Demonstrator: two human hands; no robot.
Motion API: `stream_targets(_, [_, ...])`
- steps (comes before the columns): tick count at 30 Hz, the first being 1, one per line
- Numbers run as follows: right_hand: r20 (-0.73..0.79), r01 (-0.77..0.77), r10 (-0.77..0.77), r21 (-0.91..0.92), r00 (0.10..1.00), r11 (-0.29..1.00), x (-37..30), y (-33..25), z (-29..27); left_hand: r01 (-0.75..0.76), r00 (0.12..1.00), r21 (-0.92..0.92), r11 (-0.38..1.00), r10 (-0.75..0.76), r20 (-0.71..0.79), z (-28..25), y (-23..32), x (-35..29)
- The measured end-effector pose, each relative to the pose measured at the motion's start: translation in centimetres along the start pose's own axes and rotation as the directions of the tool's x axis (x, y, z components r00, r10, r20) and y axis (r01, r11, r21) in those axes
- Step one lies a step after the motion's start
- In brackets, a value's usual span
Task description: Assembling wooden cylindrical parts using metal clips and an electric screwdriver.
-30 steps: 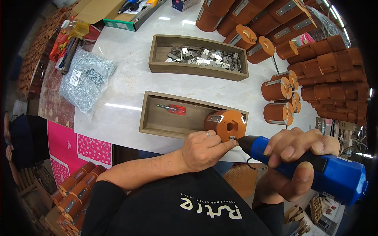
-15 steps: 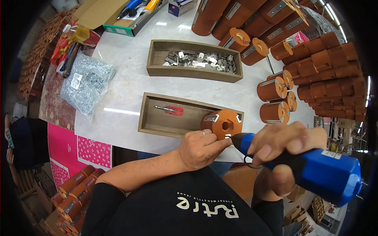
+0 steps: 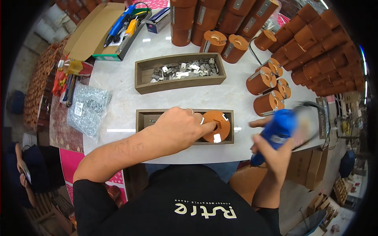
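My left hand (image 3: 177, 128) grips an orange-brown wooden cylinder (image 3: 223, 128), with a finger at its centre hole. Bright metal pieces sit around the cylinder's round top face. It stands at the right end of the near wooden tray (image 3: 138, 122), whose middle is hidden by the hand; a bit of the small screwdriver's metal shaft (image 3: 152, 120) shows at the left. My right hand (image 3: 273, 155) is wrapped round a blue power screwdriver (image 3: 277, 131), held to the right of the tray and apart from the cylinder. The tool is blurred by motion.
Behind is another wooden tray (image 3: 179, 83) of small metal plates (image 3: 185, 70). Several cylinders with metal strips (image 3: 261, 82) stand at right, with tall stacks (image 3: 315, 51) beyond. A plastic bag of screws (image 3: 88, 110) lies left, below an open carton (image 3: 92, 37) with tools.
My right hand has pulled the power screwdriver off the cylinder and turned it more upright. My left hand has moved from the cylinder's near edge onto its top. The view has shifted.
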State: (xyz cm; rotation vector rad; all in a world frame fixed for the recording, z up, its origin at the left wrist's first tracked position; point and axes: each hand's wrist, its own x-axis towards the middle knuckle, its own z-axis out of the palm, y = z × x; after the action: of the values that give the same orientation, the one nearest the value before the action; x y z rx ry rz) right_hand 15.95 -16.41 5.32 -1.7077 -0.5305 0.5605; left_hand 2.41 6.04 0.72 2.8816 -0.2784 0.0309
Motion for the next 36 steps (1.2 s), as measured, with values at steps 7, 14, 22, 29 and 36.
stream_targets(7, [0.211, -0.272, 0.307, -0.176, 0.928, 0.946, -0.9, 7.3, -0.9, -0.070, 0.989, -0.046, 0.996, 0.063, -0.131, -0.1, 1.8, 1.3])
stream_targets(14, [0.160, -0.212, 0.214, -0.028, 0.964, 0.977, -2.1, 8.4, 0.5, 0.082, 0.891, 0.032, 0.996, -0.059, -0.451, 3.5, 5.5, 3.2])
stream_targets(22, [-0.003, -0.154, 0.164, 0.323, 0.986, 0.934, -3.2, 7.4, -1.3, 0.315, 0.849, -0.683, 0.659, -0.517, -0.107, 0.5, 5.9, 0.2])
stream_targets(29, [-0.107, 0.046, 0.025, 0.616, 0.994, 0.787, -2.8, 2.7, -4.3, 0.218, 0.770, -0.824, -0.523, -0.426, 0.474, 1.3, 7.6, -4.0])
stream_targets(36, [-0.197, 0.298, -0.225, 0.664, 0.954, 0.685, -3.1, 0.3, -2.9, 0.258, 0.794, -0.805, -0.534, -0.358, 0.492, 1.1, 7.8, -5.2])
